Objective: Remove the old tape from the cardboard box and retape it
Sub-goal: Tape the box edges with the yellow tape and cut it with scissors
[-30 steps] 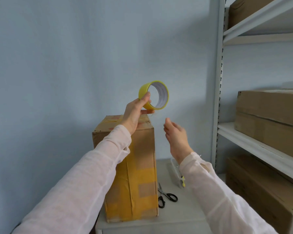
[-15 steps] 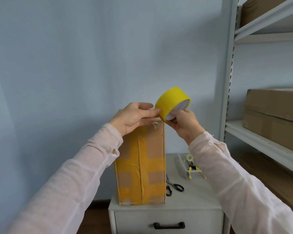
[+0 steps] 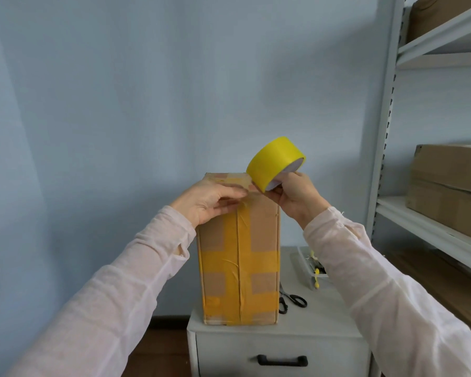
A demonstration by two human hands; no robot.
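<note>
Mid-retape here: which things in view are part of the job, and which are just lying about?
In the job: tall brown cardboard box; round yellow tape roll, gripped by the right hand; left hand pressing on the box's top edge.
Lying about: black-handled scissors and clear plastic tray on the white cabinet; brown cardboard boxes on the metal shelves.

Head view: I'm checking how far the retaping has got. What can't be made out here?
Free end of the tape roll: covered by the left hand pressing on the cardboard box; the right hand grips the roll.
Box top: seen almost edge-on, so tape there is unclear.
Clear tray: contents mostly behind the right sleeve.
Top-shelf box: cut off by the frame's upper edge.
</note>
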